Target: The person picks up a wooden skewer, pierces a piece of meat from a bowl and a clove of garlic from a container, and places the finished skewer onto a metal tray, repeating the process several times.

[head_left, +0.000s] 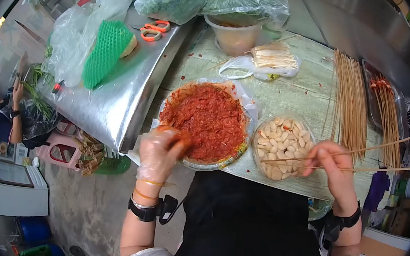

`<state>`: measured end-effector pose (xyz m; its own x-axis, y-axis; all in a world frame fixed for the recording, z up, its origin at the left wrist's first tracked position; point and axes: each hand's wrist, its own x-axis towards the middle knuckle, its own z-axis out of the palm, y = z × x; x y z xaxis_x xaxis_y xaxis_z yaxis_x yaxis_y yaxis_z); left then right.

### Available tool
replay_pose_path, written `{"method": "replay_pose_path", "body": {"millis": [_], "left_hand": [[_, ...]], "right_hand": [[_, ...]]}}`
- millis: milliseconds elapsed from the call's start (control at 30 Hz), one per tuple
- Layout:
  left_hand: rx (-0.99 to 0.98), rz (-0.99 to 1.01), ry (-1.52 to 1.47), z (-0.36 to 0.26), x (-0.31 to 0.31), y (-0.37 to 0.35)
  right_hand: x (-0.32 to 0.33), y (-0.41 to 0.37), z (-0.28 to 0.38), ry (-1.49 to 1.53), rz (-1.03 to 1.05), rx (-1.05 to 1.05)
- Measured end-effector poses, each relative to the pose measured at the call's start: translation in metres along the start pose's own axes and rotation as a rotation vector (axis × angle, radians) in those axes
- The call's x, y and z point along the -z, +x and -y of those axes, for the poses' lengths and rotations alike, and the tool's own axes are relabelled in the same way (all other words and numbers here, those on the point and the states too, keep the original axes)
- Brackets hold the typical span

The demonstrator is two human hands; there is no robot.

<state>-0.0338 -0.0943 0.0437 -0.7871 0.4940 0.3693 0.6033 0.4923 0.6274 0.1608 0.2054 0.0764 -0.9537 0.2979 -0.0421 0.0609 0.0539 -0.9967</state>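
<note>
My left hand (pixel 157 152), in a clear plastic glove held by a band at the wrist, is curled at the left rim of a bowl of red, wet minced-looking meat (pixel 207 122). Its fingers are stained red, and I cannot tell what is inside them. In my right hand (pixel 331 167) two thin bamboo skewers (pixel 391 143) are pinched, lying roughly level, with their left ends over a tub of pale peeled garlic cloves (pixel 282 141). That tub stands just right of the meat bowl.
Bare bamboo skewers (pixel 349 105) lie bundled at the right, beside a metal tray (pixel 369 69) with loaded red-tipped skewers (pixel 387 116). Behind stand a plastic tub (pixel 236 37) and a bag of white sticks (pixel 273 58). Orange-handled scissors (pixel 154 30) lie on the steel counter (pixel 111 111). A person (pixel 3 109) works at far left.
</note>
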Motion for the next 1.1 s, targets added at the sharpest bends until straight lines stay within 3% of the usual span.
{"method": "replay_pose_path", "body": {"millis": [33,67,100,200,333,433,500,567,633,833,900,933,967,1033,1067,1100], "left_hand": [[-0.132,0.177,0.298,-0.001,0.0,0.002],[-0.171,0.215,0.415,-0.004,-0.004,0.005],[-0.167,0.218,0.416,-0.007,-0.009,0.007],[-0.188,0.306,0.785,-0.016,-0.023,0.011],[-0.201,0.336,0.965,-0.011,-0.034,0.015],[-0.198,0.261,0.774,0.001,-0.028,0.021],[-0.112,0.173,0.38,0.009,-0.019,0.025],[-0.016,0.162,0.27,0.004,-0.009,0.028],[0.459,0.251,-0.42,0.002,-0.005,0.03],[0.567,0.33,-0.688,-0.012,-0.013,0.027],[0.516,0.145,-1.061,-0.016,-0.031,0.024],[0.462,0.202,-1.121,-0.013,-0.032,0.022],[0.516,0.139,-1.149,-0.012,-0.039,0.019],[0.442,0.109,-1.14,-0.017,-0.045,0.017],[0.451,0.145,-1.081,-0.019,-0.044,0.017],[0.394,0.15,-0.799,-0.019,-0.044,0.019]], "right_hand": [[0.005,-0.002,0.0,0.053,-0.046,0.013],[0.009,-0.004,0.001,0.106,-0.091,0.025],[0.012,-0.006,0.002,0.107,-0.089,0.022],[0.019,-0.01,0.001,0.13,-0.187,0.076],[0.024,-0.013,0.001,0.139,-0.201,0.098],[0.025,-0.016,-0.003,0.158,-0.264,0.109],[0.027,-0.016,-0.005,0.17,-0.285,0.119],[0.031,-0.015,-0.008,0.203,-0.281,0.121],[0.03,-0.012,-0.009,0.234,-0.272,0.125],[0.028,-0.013,-0.011,0.224,-0.393,0.157],[0.03,-0.017,-0.004,0.22,-0.411,0.149],[0.035,-0.019,-0.004,0.19,-0.386,0.143],[0.039,-0.023,-0.001,0.147,-0.437,0.129],[0.042,-0.025,0.006,0.176,-0.438,0.166],[0.047,-0.027,0.007,0.146,-0.478,0.157],[0.052,-0.029,0.008,0.101,-0.465,0.173]]}}
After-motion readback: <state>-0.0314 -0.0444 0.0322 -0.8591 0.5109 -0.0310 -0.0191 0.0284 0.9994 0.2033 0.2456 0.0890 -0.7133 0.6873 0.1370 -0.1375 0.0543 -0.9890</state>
